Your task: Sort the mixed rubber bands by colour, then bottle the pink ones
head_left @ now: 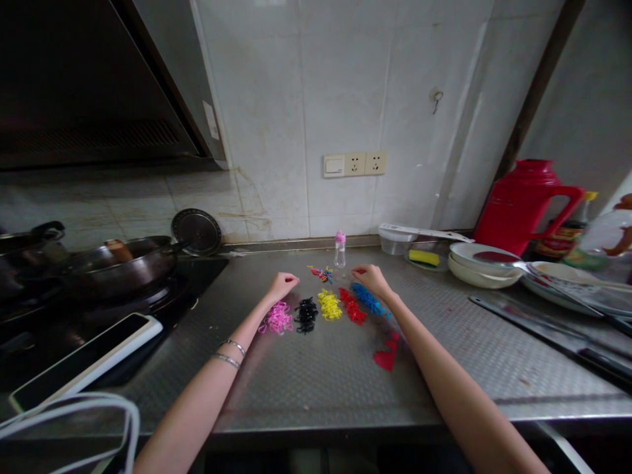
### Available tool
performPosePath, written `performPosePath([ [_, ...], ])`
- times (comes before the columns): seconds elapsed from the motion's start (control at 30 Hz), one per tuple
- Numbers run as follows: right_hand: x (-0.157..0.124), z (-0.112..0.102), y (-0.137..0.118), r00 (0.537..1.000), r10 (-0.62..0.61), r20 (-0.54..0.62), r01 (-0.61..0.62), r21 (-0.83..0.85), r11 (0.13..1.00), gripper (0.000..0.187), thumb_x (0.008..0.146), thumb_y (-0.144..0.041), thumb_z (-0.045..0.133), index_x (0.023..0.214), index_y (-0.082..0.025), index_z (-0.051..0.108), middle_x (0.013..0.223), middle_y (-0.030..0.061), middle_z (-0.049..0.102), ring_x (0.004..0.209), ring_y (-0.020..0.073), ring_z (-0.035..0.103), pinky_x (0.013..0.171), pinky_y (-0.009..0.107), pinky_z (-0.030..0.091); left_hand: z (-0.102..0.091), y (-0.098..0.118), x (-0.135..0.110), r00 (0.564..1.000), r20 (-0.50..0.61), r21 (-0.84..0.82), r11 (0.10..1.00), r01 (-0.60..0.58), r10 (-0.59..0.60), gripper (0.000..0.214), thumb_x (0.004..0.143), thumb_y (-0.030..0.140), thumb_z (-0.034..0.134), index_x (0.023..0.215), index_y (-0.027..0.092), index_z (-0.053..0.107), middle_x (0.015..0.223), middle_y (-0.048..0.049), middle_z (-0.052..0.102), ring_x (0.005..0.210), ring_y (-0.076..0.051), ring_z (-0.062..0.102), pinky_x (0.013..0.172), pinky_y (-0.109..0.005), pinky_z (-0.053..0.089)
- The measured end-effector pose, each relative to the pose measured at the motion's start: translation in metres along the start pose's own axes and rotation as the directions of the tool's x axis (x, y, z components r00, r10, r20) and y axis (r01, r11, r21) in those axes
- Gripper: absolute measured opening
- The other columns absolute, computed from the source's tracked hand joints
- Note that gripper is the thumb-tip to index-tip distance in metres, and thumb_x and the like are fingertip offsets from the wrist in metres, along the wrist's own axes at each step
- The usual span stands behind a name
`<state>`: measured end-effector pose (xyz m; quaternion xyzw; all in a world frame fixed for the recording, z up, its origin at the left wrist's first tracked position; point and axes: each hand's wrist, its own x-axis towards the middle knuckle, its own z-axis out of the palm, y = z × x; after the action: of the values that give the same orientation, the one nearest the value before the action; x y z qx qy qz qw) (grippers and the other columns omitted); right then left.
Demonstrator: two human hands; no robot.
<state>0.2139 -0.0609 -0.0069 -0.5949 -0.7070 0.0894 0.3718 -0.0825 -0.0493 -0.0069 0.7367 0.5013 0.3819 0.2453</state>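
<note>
My left hand [283, 287] is closed in a pinch above the pile of pink rubber bands [277, 318]. Just beyond the blue rubber bands [366, 297], my right hand [371, 279] is also pinched closed. Anything between the fingers of either hand is too small to make out. Between the hands lie black rubber bands [307, 315], yellow rubber bands [329, 304] and red rubber bands [352, 306] in separate piles. Farther back are a small mixed-colour heap of bands [322, 274] and an upright clear bottle [340, 252] with a pink cap.
A red heart-shaped piece [386, 354] lies near my right forearm. At left are a pan [116, 268] on the stove and a phone-like device [83, 359] with a white cable. Bowls [486, 273], a knife [533, 332] and a red thermos [516, 207] stand or lie right.
</note>
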Motion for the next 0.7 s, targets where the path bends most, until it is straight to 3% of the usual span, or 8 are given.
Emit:
performPosePath([
  [0.23,-0.005,-0.004,0.038,0.988,0.147,-0.057,-0.143,0.063,0.988,0.026,0.07,-0.027,0.049,0.084,-0.015,0.067,0.078,0.0046,0.068,0.075,0.0155,0.06,0.069,0.022,0.043,0.01,0.004,0.002,0.999,0.031,0.008,1.0,-0.026,0.026,0.023,0.064,0.029,0.055,0.072,0.012,0.068,0.074,-0.0076,0.067,0.071,-0.017,0.059,0.068,-0.027,0.043],
  [0.47,-0.007,-0.002,0.042,0.99,0.135,-0.042,-0.133,0.031,0.991,0.026,0.07,-0.027,0.049,0.083,-0.014,0.067,0.077,0.0052,0.067,0.073,0.0153,0.06,0.068,0.022,0.043,0.025,0.013,0.016,0.997,0.062,0.087,0.995,-0.047,0.042,0.022,0.063,0.025,0.053,0.07,0.011,0.068,0.071,-0.0073,0.067,0.066,-0.016,0.058,0.063,-0.025,0.041],
  [0.7,-0.005,0.0,0.044,0.993,0.114,-0.012,-0.115,-0.026,0.993,0.025,0.07,-0.026,0.049,0.081,-0.016,0.068,0.079,0.005,0.068,0.075,0.0158,0.061,0.07,0.022,0.043,0.053,0.013,0.032,0.993,0.108,0.231,0.97,-0.073,0.049,0.017,0.062,0.02,0.052,0.06,0.011,0.067,0.056,-0.004,0.062,0.054,-0.013,0.052,0.055,-0.023,0.037],
])
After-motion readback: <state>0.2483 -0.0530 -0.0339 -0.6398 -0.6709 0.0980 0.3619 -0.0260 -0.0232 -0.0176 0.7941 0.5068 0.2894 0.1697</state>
